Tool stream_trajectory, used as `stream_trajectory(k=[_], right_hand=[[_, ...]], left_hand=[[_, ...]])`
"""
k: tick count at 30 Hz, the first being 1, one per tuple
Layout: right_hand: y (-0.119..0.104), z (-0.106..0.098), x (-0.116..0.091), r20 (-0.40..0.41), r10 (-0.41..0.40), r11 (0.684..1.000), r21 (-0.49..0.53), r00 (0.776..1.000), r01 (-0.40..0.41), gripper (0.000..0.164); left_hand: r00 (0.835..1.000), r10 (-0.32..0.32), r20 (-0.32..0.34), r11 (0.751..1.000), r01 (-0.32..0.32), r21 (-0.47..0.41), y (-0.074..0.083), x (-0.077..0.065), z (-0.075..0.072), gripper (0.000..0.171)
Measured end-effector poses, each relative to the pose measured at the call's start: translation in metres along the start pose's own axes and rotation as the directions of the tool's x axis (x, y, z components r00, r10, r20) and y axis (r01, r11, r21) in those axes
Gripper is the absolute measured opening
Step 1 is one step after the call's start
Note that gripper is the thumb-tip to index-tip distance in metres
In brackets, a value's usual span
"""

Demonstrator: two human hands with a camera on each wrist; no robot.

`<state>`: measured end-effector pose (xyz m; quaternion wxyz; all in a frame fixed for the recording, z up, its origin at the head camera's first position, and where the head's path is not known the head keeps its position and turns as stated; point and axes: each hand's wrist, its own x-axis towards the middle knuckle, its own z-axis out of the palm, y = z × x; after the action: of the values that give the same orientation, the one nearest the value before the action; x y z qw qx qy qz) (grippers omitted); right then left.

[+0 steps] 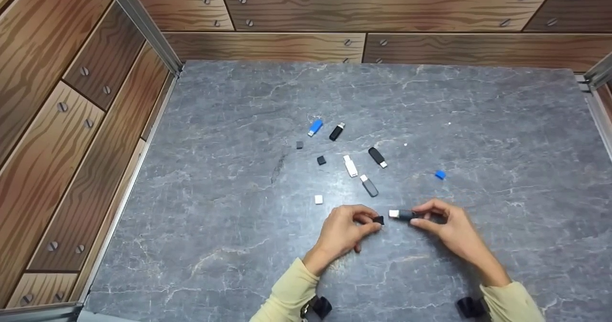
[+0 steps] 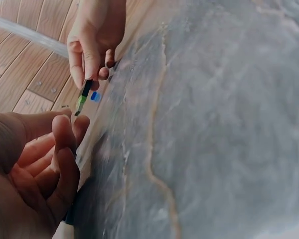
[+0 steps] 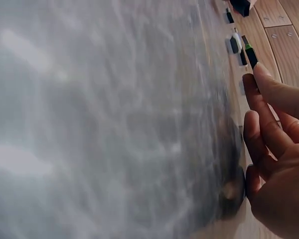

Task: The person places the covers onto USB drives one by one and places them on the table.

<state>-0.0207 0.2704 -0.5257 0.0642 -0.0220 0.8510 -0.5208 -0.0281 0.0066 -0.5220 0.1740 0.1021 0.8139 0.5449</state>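
Between thumb and fingers, my left hand [image 1: 342, 228] pinches a small black cap [image 1: 379, 220]. My right hand [image 1: 449, 224] grips the back end of a black USB stick [image 1: 405, 215], its bare metal plug pointing left at the cap across a short gap. In the right wrist view the stick [image 3: 251, 54] juts past the thumb and finger. The left wrist view shows the right hand [image 2: 94, 45] holding it from above, over the left fingertips. Just beyond the hands lie a grey USB stick [image 1: 369, 186] and a white cap [image 1: 319, 199].
Farther back lie a white USB stick [image 1: 350, 166], black USB sticks [image 1: 377, 157] and a blue USB stick [image 1: 315, 127]. A black cap [image 1: 321, 160] and a grey cap [image 1: 300, 145] sit left of them, a blue cap [image 1: 440, 174] to the right. Wood-patterned walls [image 1: 287, 6] border the table.
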Motion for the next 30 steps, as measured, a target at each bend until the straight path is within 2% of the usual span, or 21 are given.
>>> stream_trajectory(k=[3, 6, 15, 23, 30], right_hand=[[-0.003, 0.002, -0.003, 0.015, 0.022, 1.000, 0.017, 1.000, -0.022, 0.022], [-0.005, 0.004, -0.005, 0.023, 0.039, 0.999, 0.026, 0.999, -0.040, 0.022], [-0.009, 0.010, -0.008, -0.009, 0.095, 0.994, 0.063, 0.995, -0.094, 0.024], [-0.012, 0.017, -0.010, -0.002, 0.098, 0.991, 0.092, 0.995, -0.097, 0.026], [-0.012, 0.021, -0.009, 0.001, 0.084, 0.993, 0.089, 0.996, -0.084, 0.024]], left_hand=[[1.000, -0.011, 0.022, 0.993, 0.013, -0.115, -0.002, 0.001, -0.002, 0.018], [1.000, -0.018, 0.020, 0.985, 0.021, -0.169, -0.004, 0.003, -0.002, 0.017], [0.999, 0.047, -0.023, 0.992, -0.049, -0.117, -0.009, 0.005, -0.002, 0.017], [1.000, 0.013, -0.024, 0.992, -0.016, -0.128, -0.008, 0.004, -0.005, 0.018], [0.999, 0.014, -0.038, 0.993, -0.018, -0.118, -0.008, 0.003, -0.004, 0.017]])
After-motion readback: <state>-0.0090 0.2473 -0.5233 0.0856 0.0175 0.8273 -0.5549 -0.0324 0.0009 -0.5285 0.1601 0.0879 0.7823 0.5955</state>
